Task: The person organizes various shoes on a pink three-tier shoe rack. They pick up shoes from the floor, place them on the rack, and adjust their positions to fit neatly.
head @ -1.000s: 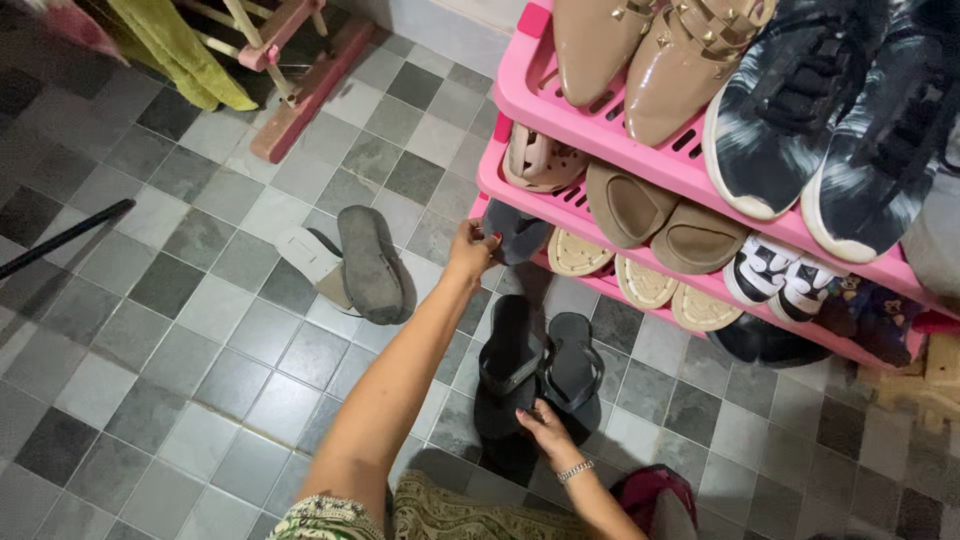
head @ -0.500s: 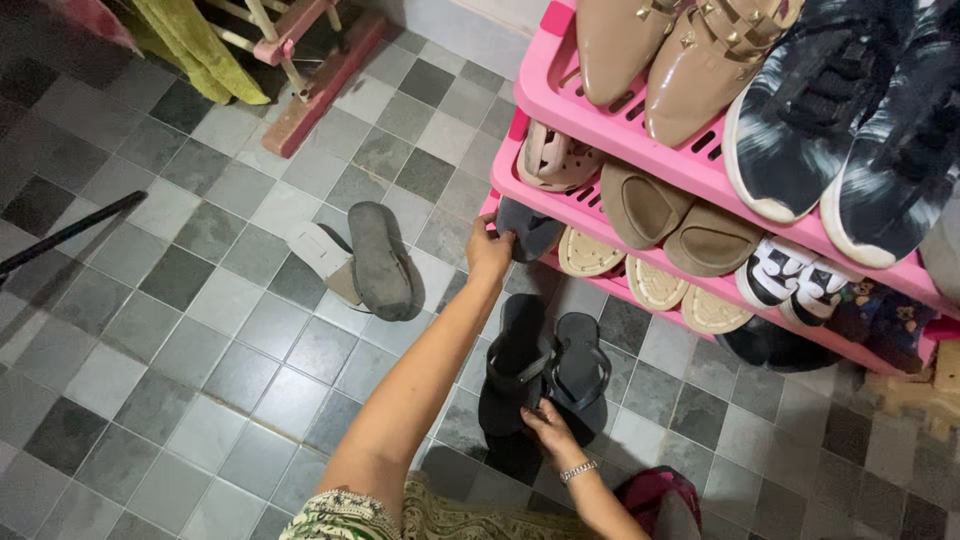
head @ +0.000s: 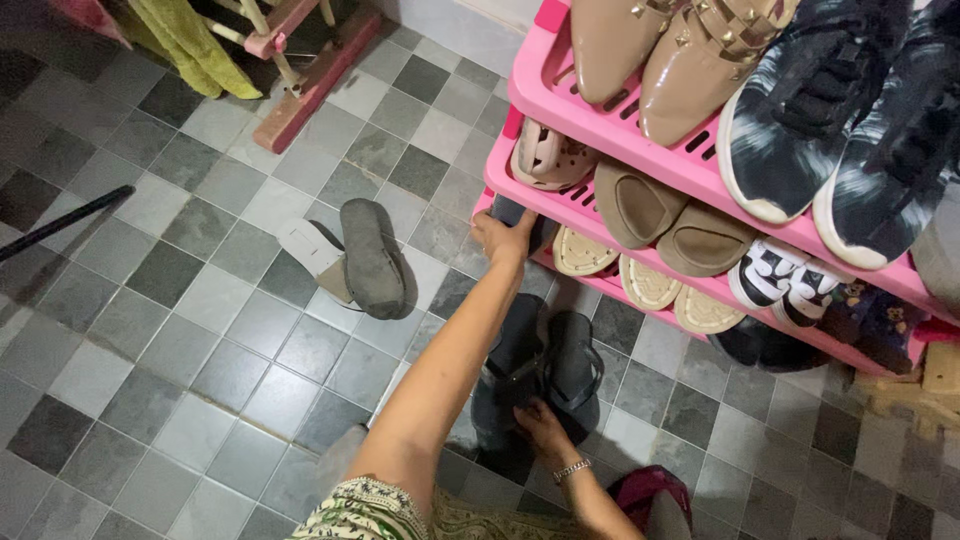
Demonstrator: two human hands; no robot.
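Observation:
My left hand reaches out to the lowest level of the pink shoe rack and grips a dark shoe at the rack's left end. The shoe is mostly hidden under the shelf above. My right hand, with a bracelet on its wrist, rests low on the floor, fingers closed on the straps of a pair of black flip-flops lying side by side on the grey tiles in front of the rack.
An overturned grey sandal and a white one lie on the tiles to the left. The rack holds beige pointed shoes, dark sneakers, tan slip-ons and woven sandals. A black rod lies far left.
My left hand has moved slightly right, pushing the dark shoe further under the rack's shelf. My right hand stays on the flip-flops.

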